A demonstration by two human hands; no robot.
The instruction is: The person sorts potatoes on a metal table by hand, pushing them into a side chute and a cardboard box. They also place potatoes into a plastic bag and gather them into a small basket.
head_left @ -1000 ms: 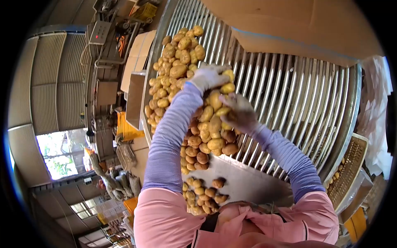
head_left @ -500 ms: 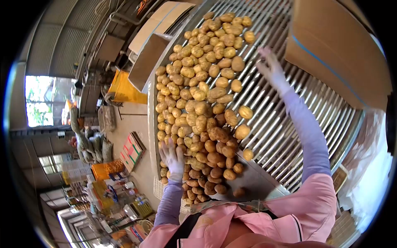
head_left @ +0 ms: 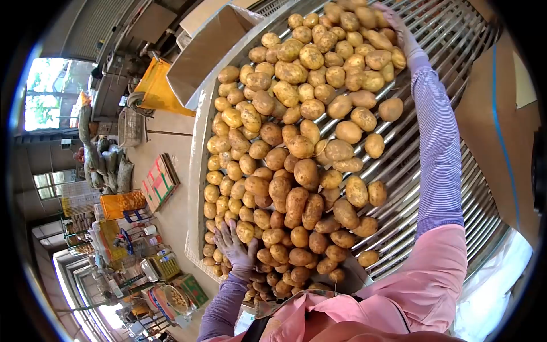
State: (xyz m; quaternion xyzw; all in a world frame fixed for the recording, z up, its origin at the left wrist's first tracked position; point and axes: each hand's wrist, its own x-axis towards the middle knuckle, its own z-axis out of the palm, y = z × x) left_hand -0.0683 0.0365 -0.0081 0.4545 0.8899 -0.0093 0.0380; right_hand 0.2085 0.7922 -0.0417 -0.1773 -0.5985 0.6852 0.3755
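Observation:
A wide pile of brown potatoes (head_left: 296,154) covers the left part of the metal roller table (head_left: 439,51). My left hand (head_left: 233,248), in a thin pale glove, rests on potatoes near the pile's lower left with its fingers spread. Farther out, my right hand (head_left: 400,33) lies along the right side of the far potatoes, fingers stretched and touching them. Its fingertips run up to the top of the view. One loose potato (head_left: 368,258) sits on the rollers at the near right side of the pile.
The metal side rail (head_left: 199,165) borders the pile on the left, with an open cardboard box (head_left: 211,51) beyond it. Another large cardboard box (head_left: 501,131) stands at the right. Flat cardboard (head_left: 159,181) and orange crates (head_left: 122,204) lie on the floor.
My right hand has gone from above the bare rollers to the far side of the pile. The camera has come closer to the potatoes. My left hand remains at the pile's left edge.

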